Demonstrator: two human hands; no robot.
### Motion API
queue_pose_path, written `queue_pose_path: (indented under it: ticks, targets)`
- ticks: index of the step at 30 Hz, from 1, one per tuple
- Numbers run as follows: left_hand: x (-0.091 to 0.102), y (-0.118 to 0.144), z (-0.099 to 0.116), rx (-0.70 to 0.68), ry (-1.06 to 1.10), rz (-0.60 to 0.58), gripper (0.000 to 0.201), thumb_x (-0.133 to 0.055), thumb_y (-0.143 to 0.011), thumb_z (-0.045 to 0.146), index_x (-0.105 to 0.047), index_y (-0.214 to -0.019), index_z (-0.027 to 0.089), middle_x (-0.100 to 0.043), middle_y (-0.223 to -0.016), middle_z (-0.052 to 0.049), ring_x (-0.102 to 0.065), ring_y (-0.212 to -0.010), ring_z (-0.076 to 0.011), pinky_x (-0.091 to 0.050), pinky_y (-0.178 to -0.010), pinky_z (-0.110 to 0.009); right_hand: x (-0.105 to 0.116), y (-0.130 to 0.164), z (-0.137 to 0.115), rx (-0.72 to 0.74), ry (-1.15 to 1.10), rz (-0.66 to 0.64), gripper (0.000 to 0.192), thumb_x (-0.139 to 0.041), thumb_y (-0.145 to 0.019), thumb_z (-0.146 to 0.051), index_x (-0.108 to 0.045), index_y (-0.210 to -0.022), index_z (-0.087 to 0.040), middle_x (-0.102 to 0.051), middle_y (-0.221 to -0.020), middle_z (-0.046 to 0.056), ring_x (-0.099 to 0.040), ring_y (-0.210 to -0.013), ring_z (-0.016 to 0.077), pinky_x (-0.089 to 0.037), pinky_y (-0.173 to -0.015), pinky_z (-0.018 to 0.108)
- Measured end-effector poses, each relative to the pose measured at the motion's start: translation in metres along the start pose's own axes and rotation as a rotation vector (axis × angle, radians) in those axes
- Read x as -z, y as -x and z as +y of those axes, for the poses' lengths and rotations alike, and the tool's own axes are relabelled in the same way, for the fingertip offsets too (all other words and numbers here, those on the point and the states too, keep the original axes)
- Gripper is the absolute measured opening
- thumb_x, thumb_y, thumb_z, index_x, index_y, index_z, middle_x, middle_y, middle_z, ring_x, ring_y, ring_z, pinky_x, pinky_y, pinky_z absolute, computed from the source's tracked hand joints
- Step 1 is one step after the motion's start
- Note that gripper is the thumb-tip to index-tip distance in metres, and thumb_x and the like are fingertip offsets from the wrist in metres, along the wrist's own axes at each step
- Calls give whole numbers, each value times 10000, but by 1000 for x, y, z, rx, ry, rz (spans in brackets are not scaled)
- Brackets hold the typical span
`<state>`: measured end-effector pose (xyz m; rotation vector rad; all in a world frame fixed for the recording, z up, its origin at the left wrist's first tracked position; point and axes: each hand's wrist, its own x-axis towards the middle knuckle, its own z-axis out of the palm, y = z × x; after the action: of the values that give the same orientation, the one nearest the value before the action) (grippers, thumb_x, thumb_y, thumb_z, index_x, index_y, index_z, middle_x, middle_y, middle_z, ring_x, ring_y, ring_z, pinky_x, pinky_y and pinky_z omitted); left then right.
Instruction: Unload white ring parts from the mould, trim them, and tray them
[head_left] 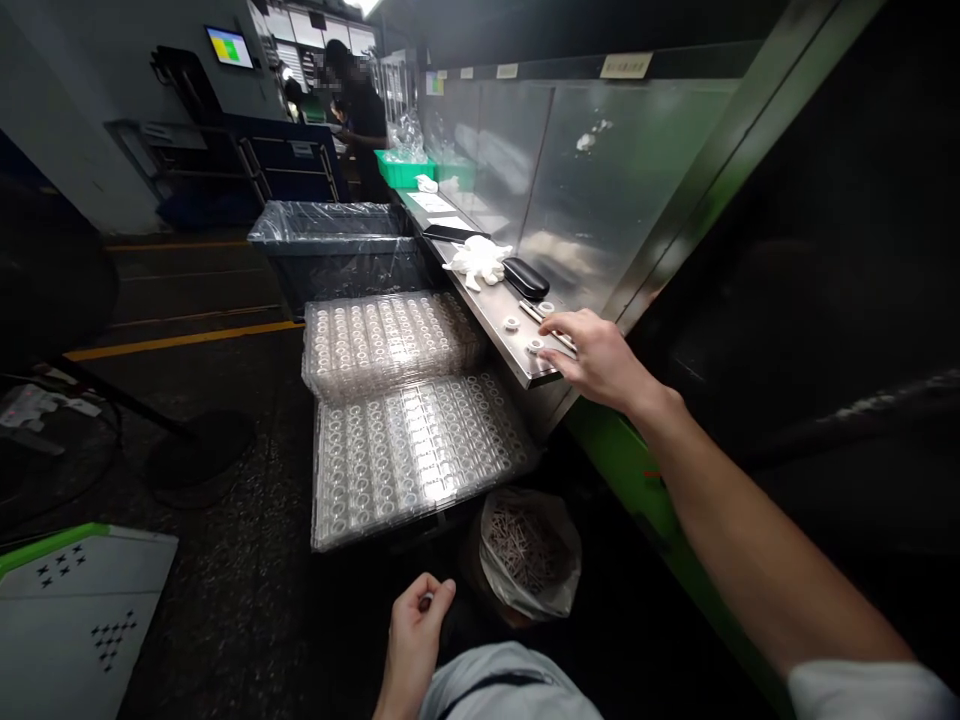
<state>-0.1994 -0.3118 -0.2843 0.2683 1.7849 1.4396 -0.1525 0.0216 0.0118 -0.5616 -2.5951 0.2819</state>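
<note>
Thin rod (559, 338) under right hand (596, 358), lengthwise along shelf (480, 300)

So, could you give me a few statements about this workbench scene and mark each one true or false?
1. The right hand reaches onto the metal shelf among small white rings. True.
2. The left hand lies flat on the clear trays. False: it is curled low near the lap, apart from them.
3. A black case lies beside white gloves on the shelf. True.
4. The plastic-lined bin stands on the shelf. False: it stands on the floor behind the trays.
</note>
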Motion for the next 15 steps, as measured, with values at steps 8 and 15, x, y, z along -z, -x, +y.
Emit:
queue_pose_path:
  ticks: [8, 15]
  targets:
    - [-26, -13, 23, -28, -122, -148, 592, -686, -766, 714, -435, -654, 189, -293, -609, 46, -239, -586, -100, -191, -543, -246, -17, 274, 35, -824, -142, 255, 312, -665, -838, -570, -730, -1054, -355, -779, -1105, 92, -747, -993, 383, -615, -862, 560]
    - [-48, -19, 48, -98, -235, -323, 545, -663, -800, 667, -459, -667, 179, -319, -630, 33, -285, -628, -117, -219, -594, -263, -99, 295, 150, -1079, 101, 244, 566, -471, -795, -390, -634, -1234, -73, -680, -1273, 315, -660, -1232, 446, -529, -1039, 556]
